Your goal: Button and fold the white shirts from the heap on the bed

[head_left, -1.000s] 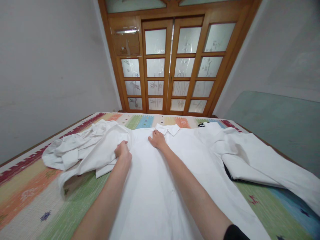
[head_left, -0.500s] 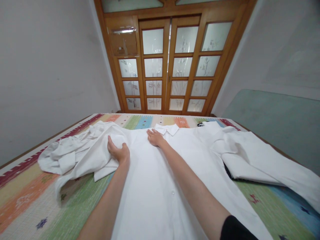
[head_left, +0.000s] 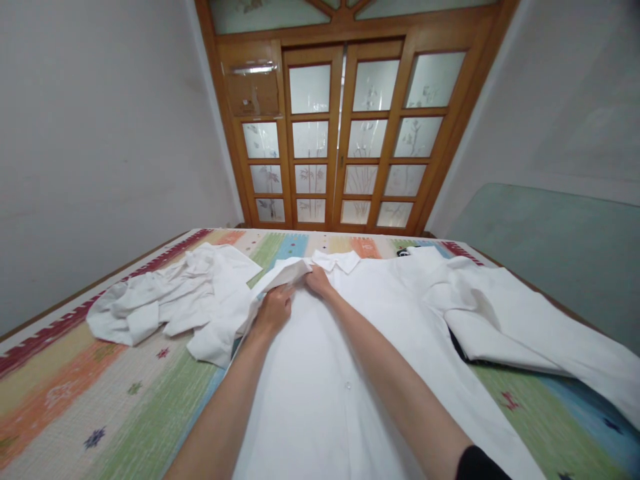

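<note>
A white button-up shirt lies spread out front up, its collar at the far end and its buttons running down the middle. My left hand is closed around white cloth at the shirt's left shoulder and sleeve. This cloth is lifted and folded inward beside the collar. Close by, my right hand has its fingers closed on the shirt's shoulder, just left of the collar. To the right, the other sleeve stretches out over folded white cloth with a dark edge beneath.
Crumpled white cloth lies on the left. A striped, patterned cover spreads under everything. Behind stand wooden doors with glass panes. Walls flank both sides, and a pale green panel is at the right.
My left hand has moved right, bringing the left sleeve inward off the crumpled cloth. My right hand has gone from lying flat to gripping the shoulder.
</note>
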The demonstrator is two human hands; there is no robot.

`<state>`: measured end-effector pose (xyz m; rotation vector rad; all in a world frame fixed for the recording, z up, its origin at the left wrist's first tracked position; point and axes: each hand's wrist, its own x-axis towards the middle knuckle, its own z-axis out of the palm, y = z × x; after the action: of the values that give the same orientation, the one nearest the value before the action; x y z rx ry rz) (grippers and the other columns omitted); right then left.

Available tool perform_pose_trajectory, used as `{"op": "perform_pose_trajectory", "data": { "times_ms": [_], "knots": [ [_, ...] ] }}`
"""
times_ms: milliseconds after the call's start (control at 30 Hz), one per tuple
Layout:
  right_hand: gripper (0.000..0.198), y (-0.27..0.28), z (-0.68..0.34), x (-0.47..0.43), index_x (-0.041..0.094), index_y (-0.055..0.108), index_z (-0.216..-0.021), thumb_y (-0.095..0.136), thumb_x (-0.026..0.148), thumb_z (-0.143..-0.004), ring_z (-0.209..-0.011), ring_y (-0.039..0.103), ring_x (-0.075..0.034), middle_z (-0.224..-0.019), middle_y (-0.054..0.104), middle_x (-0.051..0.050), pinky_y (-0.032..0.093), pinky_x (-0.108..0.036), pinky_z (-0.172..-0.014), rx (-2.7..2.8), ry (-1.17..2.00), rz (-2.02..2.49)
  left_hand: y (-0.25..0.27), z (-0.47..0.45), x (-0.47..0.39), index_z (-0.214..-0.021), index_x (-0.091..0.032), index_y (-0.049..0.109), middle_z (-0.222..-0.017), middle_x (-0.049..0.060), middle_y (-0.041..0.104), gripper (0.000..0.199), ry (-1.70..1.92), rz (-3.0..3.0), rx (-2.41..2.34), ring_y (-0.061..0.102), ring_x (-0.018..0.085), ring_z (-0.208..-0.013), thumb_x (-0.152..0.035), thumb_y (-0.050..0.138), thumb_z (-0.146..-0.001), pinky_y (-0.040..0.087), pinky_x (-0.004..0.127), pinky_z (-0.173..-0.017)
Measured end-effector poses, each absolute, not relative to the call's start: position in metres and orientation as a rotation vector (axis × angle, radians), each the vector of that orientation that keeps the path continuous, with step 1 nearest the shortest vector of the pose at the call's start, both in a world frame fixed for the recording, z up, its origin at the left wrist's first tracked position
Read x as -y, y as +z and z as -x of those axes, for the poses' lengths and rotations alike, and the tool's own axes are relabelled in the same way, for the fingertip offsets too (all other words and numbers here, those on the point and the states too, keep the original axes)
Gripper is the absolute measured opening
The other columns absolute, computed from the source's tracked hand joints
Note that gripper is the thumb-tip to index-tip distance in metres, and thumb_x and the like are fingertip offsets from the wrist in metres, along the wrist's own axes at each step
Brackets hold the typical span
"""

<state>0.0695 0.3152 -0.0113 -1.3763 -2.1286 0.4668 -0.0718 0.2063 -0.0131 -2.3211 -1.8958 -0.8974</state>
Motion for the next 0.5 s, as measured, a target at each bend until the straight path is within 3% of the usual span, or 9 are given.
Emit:
{"op": "perform_pose_trajectory", "data": {
  "times_ms": [100,200,333,500],
  "knots": [
    [0.056,-0.008,-0.077,-0.311,0.017,0.063,-0.126,0.018,0.016,-0.094,-0.105,0.064,-0.019,-0.119,0.070,-0.007,0.051,-0.030,-0.086,2.014,0.492,1.405,-0.011,0.071,-0.206,-0.093,-0.026,0.077,-0.113,0.005,0.072,0.038,-0.904,2.454,1.804,0.065,0.020,-0.109,-0.002,0.050,-0.080,0.049,0.032,-0.101],
    [0.056,0.000,-0.085,-0.302,0.014,0.065,-0.124,0.017,0.020,-0.094,-0.101,0.065,-0.018,-0.116,0.070,-0.009,0.051,-0.029,-0.085,1.935,0.497,1.431,-0.008,0.070,-0.204,-0.084,-0.024,0.077,-0.101,0.006,0.074,0.032,-0.915,2.508,1.757,0.069,0.019,-0.098,-0.003,0.052,-0.081,0.051,0.029,-0.094],
    [0.039,0.023,-0.092,-0.282,0.018,0.069,-0.116,0.043,0.028,-0.089,-0.114,0.056,-0.022,-0.122,0.067,-0.007,0.041,-0.036,-0.102,2.012,0.406,1.370,-0.006,0.066,-0.201,-0.102,-0.022,0.075,-0.110,0.008,0.073,0.035,-0.787,2.530,1.804,0.067,0.021,-0.105,-0.008,0.049,-0.084,0.047,0.032,-0.101],
    [0.059,0.055,-0.085,-0.249,0.024,0.047,-0.142,0.054,0.022,-0.084,-0.120,0.053,-0.024,-0.142,0.054,-0.005,0.042,-0.036,-0.102,2.441,0.142,1.144,-0.006,0.065,-0.201,-0.108,-0.021,0.072,-0.120,0.009,0.070,0.036,-0.712,2.552,1.794,0.062,0.022,-0.116,-0.011,0.045,-0.085,0.041,0.033,-0.108]
  ]
}}
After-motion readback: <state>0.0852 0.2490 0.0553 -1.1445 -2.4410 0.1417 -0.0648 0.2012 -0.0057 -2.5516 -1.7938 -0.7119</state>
